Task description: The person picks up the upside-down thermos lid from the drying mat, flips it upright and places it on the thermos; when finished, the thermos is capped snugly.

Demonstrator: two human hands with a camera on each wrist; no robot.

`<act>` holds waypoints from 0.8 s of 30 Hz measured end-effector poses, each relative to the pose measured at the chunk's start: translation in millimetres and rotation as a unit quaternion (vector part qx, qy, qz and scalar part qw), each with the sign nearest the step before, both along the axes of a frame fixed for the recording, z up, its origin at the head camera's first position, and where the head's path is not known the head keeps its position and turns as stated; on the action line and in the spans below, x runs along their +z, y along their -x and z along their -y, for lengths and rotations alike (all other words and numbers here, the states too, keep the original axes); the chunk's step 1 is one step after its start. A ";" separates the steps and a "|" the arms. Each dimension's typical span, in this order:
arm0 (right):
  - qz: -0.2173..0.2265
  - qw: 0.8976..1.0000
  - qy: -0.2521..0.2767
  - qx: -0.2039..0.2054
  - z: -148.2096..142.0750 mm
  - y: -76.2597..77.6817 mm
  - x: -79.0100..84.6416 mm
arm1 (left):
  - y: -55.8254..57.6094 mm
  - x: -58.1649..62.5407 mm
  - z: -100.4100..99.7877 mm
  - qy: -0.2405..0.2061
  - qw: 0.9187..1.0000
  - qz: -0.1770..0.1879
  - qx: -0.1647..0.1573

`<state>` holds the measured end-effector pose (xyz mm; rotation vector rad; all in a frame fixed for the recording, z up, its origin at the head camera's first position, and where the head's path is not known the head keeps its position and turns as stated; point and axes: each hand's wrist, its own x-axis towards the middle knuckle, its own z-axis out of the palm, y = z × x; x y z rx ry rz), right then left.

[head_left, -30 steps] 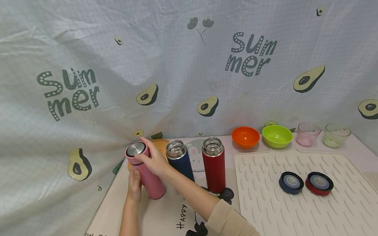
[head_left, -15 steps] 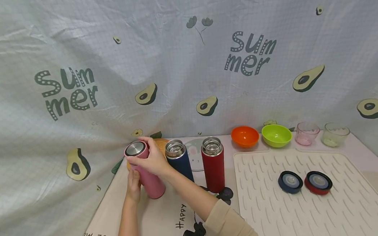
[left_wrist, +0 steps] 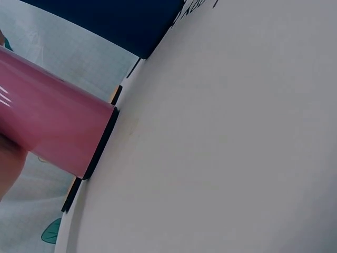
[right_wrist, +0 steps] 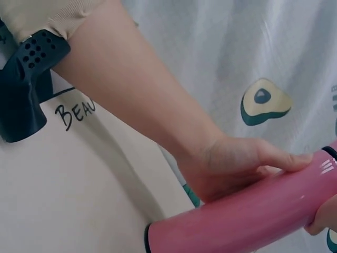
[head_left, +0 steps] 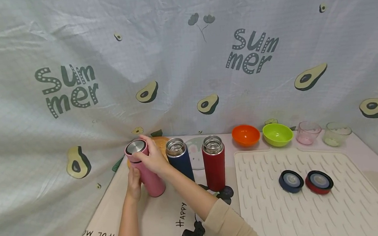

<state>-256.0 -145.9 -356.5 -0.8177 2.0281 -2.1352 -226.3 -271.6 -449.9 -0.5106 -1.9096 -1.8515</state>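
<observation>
A pink thermos flask [head_left: 153, 183] stands at the left of the table in the head view, its pink lid with a steel top [head_left: 136, 147] on its mouth. My left hand [head_left: 134, 184] grips the flask's body from the left. Fingers and thumb of my right hand [head_left: 153, 158] hold the lid from the right side. The right wrist view shows the left hand [right_wrist: 231, 163] along the pink body. The flask's base meets the table in the left wrist view. Close by on the right stand a blue flask [head_left: 181, 165] and a red flask [head_left: 215, 170], both lidless.
On a cream ridged mat [head_left: 263, 214] to the right lie a blue lid [head_left: 291, 181] and a red lid [head_left: 319, 182]. Behind it stand an orange bowl [head_left: 245, 136], a green bowl [head_left: 277, 135], a pink glass [head_left: 308, 133] and a clear greenish glass [head_left: 337, 134]. A printed curtain hangs behind.
My right hand's thumb swings left across the front of the lid, then back to the right. The left hand and the flasks stay in place.
</observation>
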 end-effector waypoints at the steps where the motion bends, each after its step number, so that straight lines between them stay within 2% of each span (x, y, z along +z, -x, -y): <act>1: 0.001 1.000 0.005 0.006 -0.1 0.1 0.1 | 0.0 -0.1 0.3 -0.001 1.000 0.000 0.000; 4: 0.006 1.000 0.021 0.017 -0.2 0.3 0.1 | -0.2 -1.0 1.0 -0.002 1.000 -0.003 0.000; 8: -0.004 1.000 0.020 0.010 0.3 -1.1 -0.2 | -1.1 -1.3 1.3 0.000 1.000 0.000 0.001; 12: 0.002 1.000 0.024 0.015 0.2 -1.4 -0.1 | -3.2 2.9 -1.4 0.003 1.000 0.004 0.005; 18: -0.023 0.999 -0.009 -0.031 1.8 -2.8 2.6 | 1.0 -1.0 0.3 0.001 1.000 0.010 0.006; 24: 0.000 1.000 -0.005 -0.007 -1.1 -1.4 3.8 | 0.0 -1.6 -1.4 -0.004 1.000 0.002 0.004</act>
